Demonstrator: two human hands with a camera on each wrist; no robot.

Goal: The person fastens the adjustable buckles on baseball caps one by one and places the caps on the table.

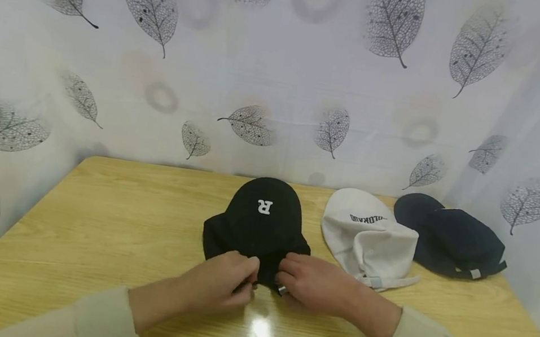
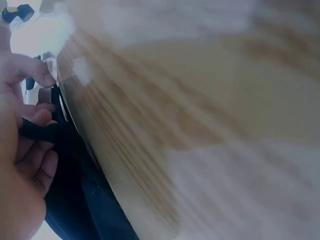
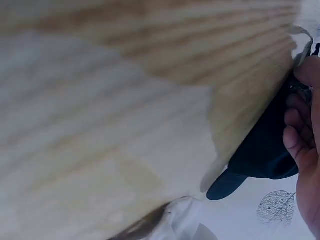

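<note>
A black cap [image 1: 262,224] with a white letter R lies on the table in the middle of the head view. At its near edge, on the left, my left hand [image 1: 221,281] pinches the strap with curled fingers. My right hand [image 1: 311,282] grips the near edge on the other side, beside a small metal buckle [image 1: 282,290]. The left wrist view shows dark cloth of the cap [image 2: 75,185] under the fingers. In the right wrist view, the cap [image 3: 267,145] extends away from the curled fingers, and its brim [image 3: 226,185] sticks out at the far end.
To the right of the black cap lies a white cap [image 1: 368,238] with dark lettering and a loose strap. Beyond it sits a dark navy cap [image 1: 460,239] near the table's right edge. A leaf-patterned curtain [image 1: 282,79] hangs behind the wooden table [image 1: 131,213].
</note>
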